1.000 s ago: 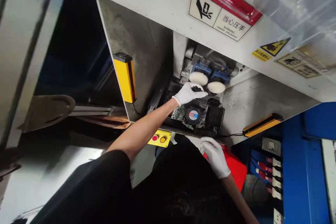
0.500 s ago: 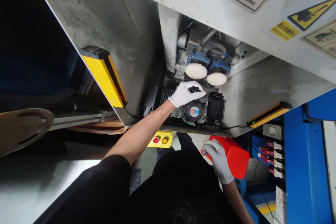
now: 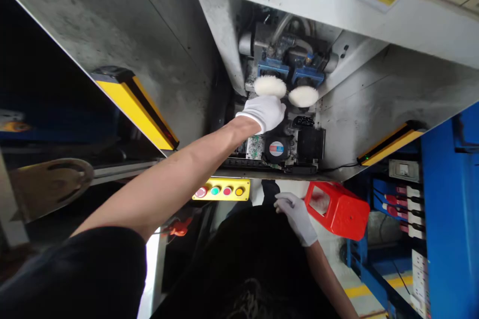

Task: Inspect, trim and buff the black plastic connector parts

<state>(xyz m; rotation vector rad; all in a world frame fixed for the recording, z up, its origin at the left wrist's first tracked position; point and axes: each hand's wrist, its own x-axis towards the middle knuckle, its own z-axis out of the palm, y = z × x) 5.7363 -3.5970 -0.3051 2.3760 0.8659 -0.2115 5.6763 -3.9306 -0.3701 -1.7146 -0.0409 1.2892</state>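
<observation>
My left hand, in a white glove, reaches into the machine and is closed just below the left white fluffy pad. Its back faces me, so whatever the fingers grip is hidden. To its right a glossy black part rests beneath the right white pad. Below the hand is a round black unit with a red and blue label. Gloved too, my right hand hangs by my body outside the machine, fingers loosely bent and apart, holding nothing visible.
Yellow sensor bars flank the opening, one left and one right. A yellow button panel sits under my left forearm. A red plastic stool stands beside my right hand. Metal side walls enclose the work space.
My left hand has moved deeper, up toward the left pad, and turned over; the black part seen in its fingers is now out of sight. My right hand stays low. The camera has shifted.
</observation>
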